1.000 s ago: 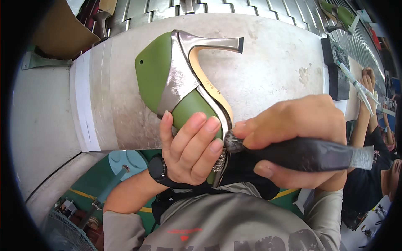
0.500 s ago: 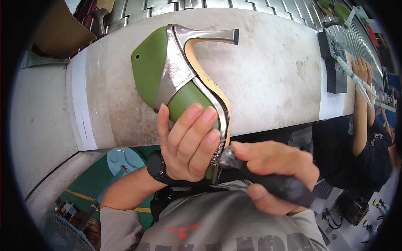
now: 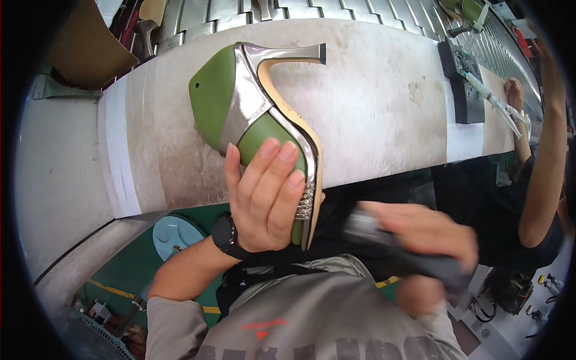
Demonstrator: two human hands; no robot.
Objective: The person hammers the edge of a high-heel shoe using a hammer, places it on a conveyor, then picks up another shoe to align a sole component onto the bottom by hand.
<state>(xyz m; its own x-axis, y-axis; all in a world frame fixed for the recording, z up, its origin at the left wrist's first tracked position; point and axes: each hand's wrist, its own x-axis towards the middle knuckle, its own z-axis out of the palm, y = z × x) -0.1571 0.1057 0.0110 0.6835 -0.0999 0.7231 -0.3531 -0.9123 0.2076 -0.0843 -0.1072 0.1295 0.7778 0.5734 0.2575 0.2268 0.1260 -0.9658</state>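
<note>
My left hand (image 3: 267, 201) grips the forepart of a pewter-coloured high-heeled shoe (image 3: 249, 108), fingers laid across its upper side. The shoe lies on its side, with its heel up at the far end and pointing right, and its tan sole facing right. A green shoe last (image 3: 211, 99) fills it, and a band of sparkling stones (image 3: 305, 201) crosses near the toe. To the right of the toe, apart from it, my right hand (image 3: 429, 237) is closed round a black-handled tool (image 3: 414, 255) with a grey metal end. Motion blurs that hand and the tool.
A pale worktable (image 3: 372, 90) lies under the shoe, with a metal slat conveyor (image 3: 354, 9) behind. A dark foam block (image 3: 462, 84) and syringe-like applicators (image 3: 492, 99) sit at the right, near a co-worker's arm (image 3: 543, 150). A cardboard box (image 3: 87, 45) stands far left.
The tool in my right hand has moved from touching the sole edge by the toe to the right, away from the shoe. The shoe and left hand have shifted slightly. The co-worker's arm has lifted.
</note>
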